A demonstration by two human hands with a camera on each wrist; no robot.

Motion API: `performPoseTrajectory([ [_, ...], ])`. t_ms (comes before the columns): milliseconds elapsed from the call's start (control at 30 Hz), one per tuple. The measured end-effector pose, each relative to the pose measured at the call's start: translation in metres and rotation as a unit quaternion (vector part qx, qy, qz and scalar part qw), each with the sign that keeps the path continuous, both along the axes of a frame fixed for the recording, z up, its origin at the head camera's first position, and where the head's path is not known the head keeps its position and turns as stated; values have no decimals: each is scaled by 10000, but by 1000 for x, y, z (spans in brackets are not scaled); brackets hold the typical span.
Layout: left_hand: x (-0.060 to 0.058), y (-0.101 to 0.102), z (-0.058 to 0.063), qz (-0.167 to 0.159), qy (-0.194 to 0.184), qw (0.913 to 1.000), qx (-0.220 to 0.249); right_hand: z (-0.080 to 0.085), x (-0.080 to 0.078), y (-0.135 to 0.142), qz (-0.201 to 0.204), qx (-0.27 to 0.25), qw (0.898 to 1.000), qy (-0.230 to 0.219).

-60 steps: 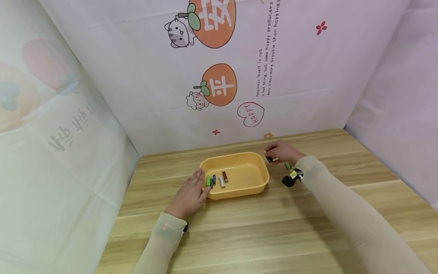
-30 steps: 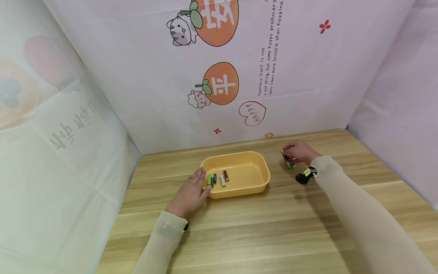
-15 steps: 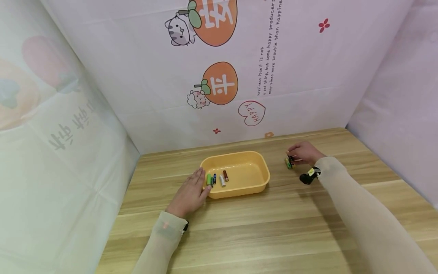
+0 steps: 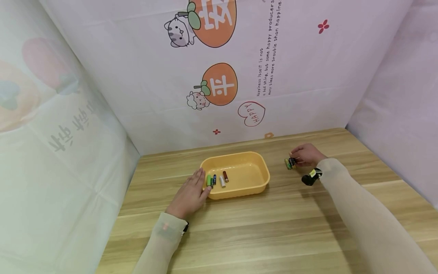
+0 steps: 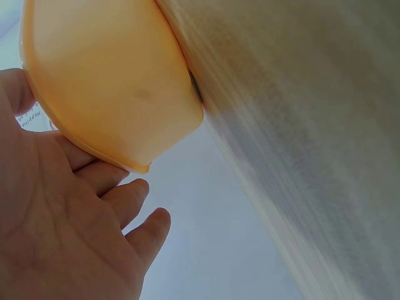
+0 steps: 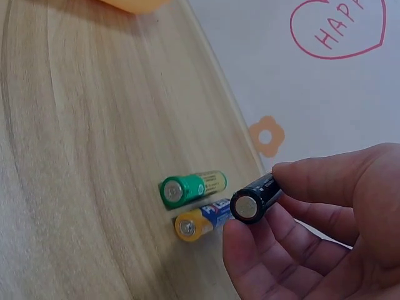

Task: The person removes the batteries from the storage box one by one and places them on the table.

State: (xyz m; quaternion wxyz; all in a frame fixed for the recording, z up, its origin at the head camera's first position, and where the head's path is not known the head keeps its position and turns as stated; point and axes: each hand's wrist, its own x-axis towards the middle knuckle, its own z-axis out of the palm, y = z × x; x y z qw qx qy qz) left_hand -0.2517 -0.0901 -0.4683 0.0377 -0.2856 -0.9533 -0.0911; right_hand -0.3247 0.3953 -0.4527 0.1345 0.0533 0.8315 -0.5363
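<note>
My left hand rests along the left end of a yellow tray, fingers fairly straight. The left wrist view shows its fingertips against the tray's rim. Right of the tray, my right hand pinches a black battery between thumb and fingers. Close beside that battery, a green battery and a yellow-and-blue battery lie side by side on the table. Inside the tray's left half are several batteries, among them a light green battery, a white battery and a dark red battery.
Everything stands on a wood-grain table. Behind it hangs a white printed cloth, with more cloth closing the right side and a pale sheet on the left.
My right hand has moved rightward from the tray's right edge with the black battery, over to the two batteries on the table. The left hand and tray have stayed put.
</note>
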Motion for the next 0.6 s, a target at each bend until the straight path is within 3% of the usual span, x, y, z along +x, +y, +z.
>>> performPoseTrajectory([
  [300, 0, 0, 1, 11, -35, 10000, 6, -3, 2, 2, -61, 111, 9999, -59],
  [600, -1, 0, -1, -39, 32, 10000, 35, -13, 2, 7, -138, 398, 9989, 203],
])
